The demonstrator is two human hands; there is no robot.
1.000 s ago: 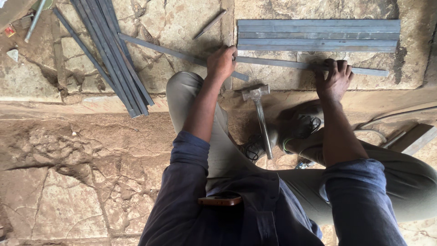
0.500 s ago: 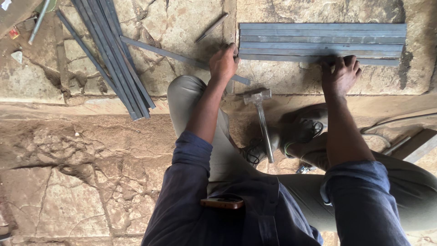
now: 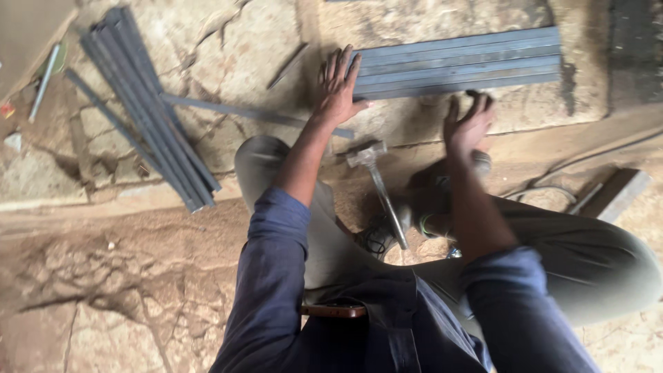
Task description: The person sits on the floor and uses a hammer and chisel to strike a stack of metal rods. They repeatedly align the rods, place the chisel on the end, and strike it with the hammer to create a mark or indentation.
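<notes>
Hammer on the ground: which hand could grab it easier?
Probably the right hand: it hovers with nothing in it, and the hammer points its handle toward that side. The left hand lies spread on the end of the stacked metal bars.

Soft, even daylight with faint shadows and no glare; motion blur smears the right hand (image 3: 468, 124).

The single head-worn camera looked steeply down from close above the person's lap, facing the stone floor (image 3: 207, 55) beyond the fingers (image 3: 338, 65); no second view shared the scene.
</notes>
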